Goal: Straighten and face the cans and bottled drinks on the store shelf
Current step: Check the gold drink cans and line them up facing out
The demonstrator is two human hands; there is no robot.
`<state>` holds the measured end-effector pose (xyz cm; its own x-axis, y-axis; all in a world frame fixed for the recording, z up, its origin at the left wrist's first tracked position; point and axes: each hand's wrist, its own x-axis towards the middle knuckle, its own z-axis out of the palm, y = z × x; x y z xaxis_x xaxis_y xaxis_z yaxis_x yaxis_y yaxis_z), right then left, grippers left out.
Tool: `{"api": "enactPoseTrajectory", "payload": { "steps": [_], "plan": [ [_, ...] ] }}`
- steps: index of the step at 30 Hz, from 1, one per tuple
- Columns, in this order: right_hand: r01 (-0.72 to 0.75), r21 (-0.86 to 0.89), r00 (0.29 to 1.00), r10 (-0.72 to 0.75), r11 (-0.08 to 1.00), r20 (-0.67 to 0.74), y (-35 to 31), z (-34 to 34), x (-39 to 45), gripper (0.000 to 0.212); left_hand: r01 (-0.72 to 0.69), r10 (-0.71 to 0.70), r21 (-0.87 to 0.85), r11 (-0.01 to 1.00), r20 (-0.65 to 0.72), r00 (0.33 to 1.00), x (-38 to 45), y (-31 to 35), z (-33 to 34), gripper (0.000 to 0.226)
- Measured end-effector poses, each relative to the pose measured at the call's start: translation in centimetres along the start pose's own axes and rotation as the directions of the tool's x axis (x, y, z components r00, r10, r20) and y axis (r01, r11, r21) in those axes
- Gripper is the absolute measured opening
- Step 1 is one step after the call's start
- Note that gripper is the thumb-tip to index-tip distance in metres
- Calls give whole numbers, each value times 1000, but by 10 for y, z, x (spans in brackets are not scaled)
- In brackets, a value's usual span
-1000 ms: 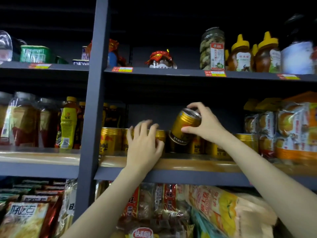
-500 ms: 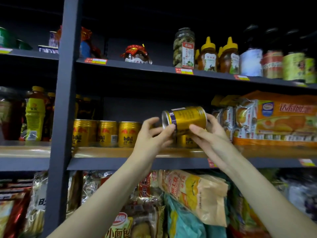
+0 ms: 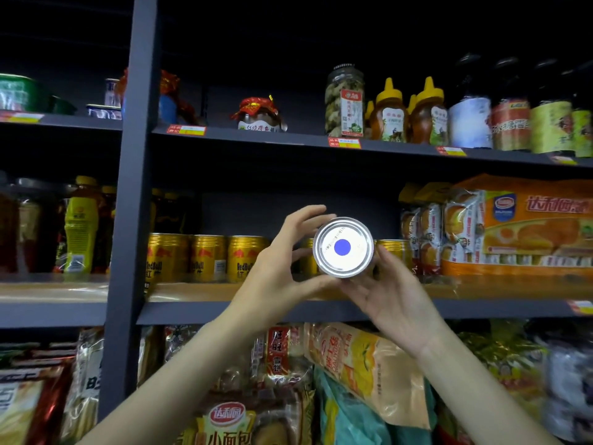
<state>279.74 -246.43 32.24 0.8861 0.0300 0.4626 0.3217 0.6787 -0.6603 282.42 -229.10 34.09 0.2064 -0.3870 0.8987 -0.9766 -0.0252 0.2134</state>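
Turned end-on since before, the can [image 3: 343, 247] sits gripped between left hand [image 3: 276, 271] and right hand [image 3: 390, 295].

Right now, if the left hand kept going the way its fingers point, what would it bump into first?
The left hand already touches the held can. Past that, probably the orange snack packs, though depth is unclear.

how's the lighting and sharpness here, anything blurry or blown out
Head view: dim, the area above the top shelf nearly black; the can end held by the left hand and right hand glares white; bags below are soft, and the edges bend from the wide lens.
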Motion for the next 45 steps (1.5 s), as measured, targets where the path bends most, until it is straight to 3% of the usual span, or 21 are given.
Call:
{"api": "enactPoseTrajectory", "payload": {
  "steps": [2,5,10,13,16,19,23,24,25,27,28,29,31,33,36,38,39,42,45],
  "plan": [
    [17,10,1000,-16,1000,-14,2,0,1,68,14,-15,10,1000,25,1000,0,-3,0,72],
    [170,-93,980,-178,981,-88,2,-1,4,56,156,-147,-108,982,86,985,-1,-9,-1,68],
    [357,-261,923,-381,897,-48,-1,0,3,55,452,-455,-505,735,127,881,-3,-16,4,55],
    [372,-335,916,-400,866,-16,0,2,1,48,525,-526,-560,641,177,832,-4,-20,7,63],
    [300,-290,941,-332,909,-67,3,3,0,51,447,-484,-528,722,76,872,-5,-23,9,58],
    [150,-250,985,-166,957,-44,6,10,-1,44,293,-325,-286,912,-72,943,-7,-24,8,52],
    [156,-276,983,-177,948,-52,3,19,1,59,182,-182,36,983,-13,983,-9,-23,8,59],
    [199,-394,970,-237,897,-50,3,20,2,64,168,-170,113,979,9,985,-9,-26,7,58],
    [259,-587,941,-338,767,-27,1,18,3,66,148,-157,209,967,28,987,-10,-28,5,56],
    [388,-891,796,-574,238,193,-3,11,6,69,123,-148,374,919,40,988,-12,-33,0,51],
    [446,-895,698,-615,-27,366,-5,6,8,71,132,-154,408,904,22,988,-13,-36,-3,48],
    [490,-844,615,-600,-218,512,-7,-1,12,73,145,-156,416,898,-6,988,-15,-37,-4,46],
    [536,-742,502,-554,-402,664,-9,-8,14,73,160,-149,419,894,-60,987,-16,-40,-6,42],
    [563,-685,446,-528,-463,723,-11,-10,15,73,167,-146,416,894,-81,986,-15,-42,-4,40],
    [589,-662,430,-514,-464,743,-11,-7,13,70,147,-133,417,897,-64,989,-11,-44,0,41],
    [592,-701,466,-540,-398,701,-9,-5,11,69,129,-119,415,901,-48,992,-9,-44,3,43],
    [593,-742,509,-568,-314,647,-9,-4,10,70,119,-113,408,905,-41,993,-8,-43,4,44],
    [536,-840,697,-607,88,381,-10,3,4,74,61,-70,357,932,14,997,-8,-37,7,53],
    [430,-804,820,-550,411,157,-10,3,0,71,59,-75,220,974,62,995,-10,-28,15,64]
  ]
}}
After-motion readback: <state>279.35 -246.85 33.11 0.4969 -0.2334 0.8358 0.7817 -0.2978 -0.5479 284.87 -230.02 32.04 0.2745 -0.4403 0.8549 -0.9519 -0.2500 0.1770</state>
